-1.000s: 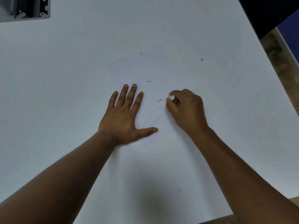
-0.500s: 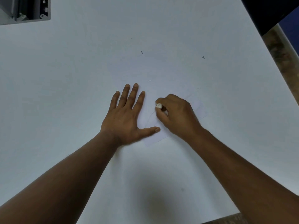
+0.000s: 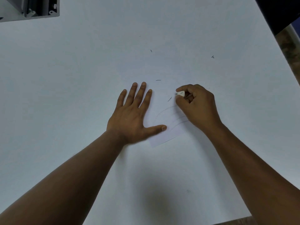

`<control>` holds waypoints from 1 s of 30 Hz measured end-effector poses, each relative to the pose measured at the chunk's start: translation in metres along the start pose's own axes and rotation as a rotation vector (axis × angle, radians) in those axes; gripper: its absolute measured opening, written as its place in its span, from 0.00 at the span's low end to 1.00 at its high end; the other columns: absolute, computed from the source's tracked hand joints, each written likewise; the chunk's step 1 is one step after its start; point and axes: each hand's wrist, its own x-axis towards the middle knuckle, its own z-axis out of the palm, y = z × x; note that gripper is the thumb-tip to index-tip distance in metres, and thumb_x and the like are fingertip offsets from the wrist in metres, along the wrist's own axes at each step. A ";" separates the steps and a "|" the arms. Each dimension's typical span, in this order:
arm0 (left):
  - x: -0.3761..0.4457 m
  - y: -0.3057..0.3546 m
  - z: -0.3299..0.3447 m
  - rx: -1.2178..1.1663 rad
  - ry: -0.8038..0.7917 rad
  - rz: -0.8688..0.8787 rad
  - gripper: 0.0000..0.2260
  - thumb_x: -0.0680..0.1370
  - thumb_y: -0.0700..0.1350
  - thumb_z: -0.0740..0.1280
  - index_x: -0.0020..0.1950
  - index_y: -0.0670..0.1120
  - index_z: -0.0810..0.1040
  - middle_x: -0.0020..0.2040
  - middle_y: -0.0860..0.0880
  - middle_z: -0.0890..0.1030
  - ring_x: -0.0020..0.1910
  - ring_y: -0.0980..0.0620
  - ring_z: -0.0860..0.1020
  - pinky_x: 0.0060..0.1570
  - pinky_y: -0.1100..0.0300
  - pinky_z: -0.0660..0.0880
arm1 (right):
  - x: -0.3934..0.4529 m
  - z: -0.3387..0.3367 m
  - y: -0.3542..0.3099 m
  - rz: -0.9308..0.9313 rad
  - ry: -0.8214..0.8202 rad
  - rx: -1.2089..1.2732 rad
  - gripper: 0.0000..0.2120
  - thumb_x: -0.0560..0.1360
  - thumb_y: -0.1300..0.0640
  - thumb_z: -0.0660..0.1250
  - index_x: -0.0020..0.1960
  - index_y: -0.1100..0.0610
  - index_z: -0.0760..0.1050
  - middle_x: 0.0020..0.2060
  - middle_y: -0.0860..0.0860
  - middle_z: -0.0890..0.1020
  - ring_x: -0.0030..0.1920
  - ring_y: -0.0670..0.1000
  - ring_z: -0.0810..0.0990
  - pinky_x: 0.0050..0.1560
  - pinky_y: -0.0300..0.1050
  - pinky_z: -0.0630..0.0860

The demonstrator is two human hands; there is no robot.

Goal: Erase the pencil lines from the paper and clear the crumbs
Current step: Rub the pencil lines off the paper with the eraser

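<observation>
A white sheet of paper [image 3: 164,135] lies on the white table, with faint curved pencil lines [image 3: 168,117] across it. My left hand [image 3: 133,116] rests flat on the paper's left part, fingers spread and thumb stretched right. My right hand [image 3: 197,106] pinches a small white eraser [image 3: 180,93] whose tip is down at the paper's far part. Dark eraser crumbs lie nearby: one crumb [image 3: 169,99] just left of the eraser, another crumb [image 3: 158,80] beyond my left fingers.
More crumbs lie farther out on the table [image 3: 81,70], one crumb [image 3: 151,51] at the middle and one crumb [image 3: 213,57] at the right. A grey box [image 3: 29,8] sits at the far left corner. The table's right edge [image 3: 274,51] borders a dark floor.
My right hand has moved the eraser up and to the right, away from my left thumb, uncovering the pencil lines. My left hand stays flat in place.
</observation>
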 end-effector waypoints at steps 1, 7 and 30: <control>0.000 0.000 0.000 -0.006 0.006 -0.003 0.51 0.73 0.82 0.44 0.85 0.49 0.38 0.84 0.50 0.34 0.82 0.50 0.31 0.81 0.43 0.39 | -0.002 0.001 -0.001 0.005 -0.009 -0.007 0.06 0.76 0.57 0.69 0.52 0.52 0.82 0.40 0.43 0.78 0.39 0.39 0.77 0.43 0.25 0.69; -0.001 0.002 0.001 -0.006 0.013 -0.027 0.54 0.72 0.82 0.42 0.85 0.44 0.41 0.85 0.48 0.37 0.82 0.49 0.34 0.81 0.44 0.40 | -0.020 0.019 -0.022 -0.181 -0.190 -0.077 0.08 0.74 0.59 0.69 0.52 0.53 0.83 0.43 0.46 0.80 0.42 0.43 0.78 0.46 0.32 0.74; -0.001 0.002 0.000 0.001 -0.019 -0.048 0.53 0.73 0.81 0.44 0.84 0.45 0.38 0.84 0.48 0.34 0.81 0.51 0.30 0.81 0.45 0.37 | 0.041 0.021 0.000 -0.399 -0.033 -0.330 0.08 0.72 0.59 0.64 0.46 0.59 0.81 0.38 0.56 0.77 0.36 0.56 0.78 0.38 0.52 0.78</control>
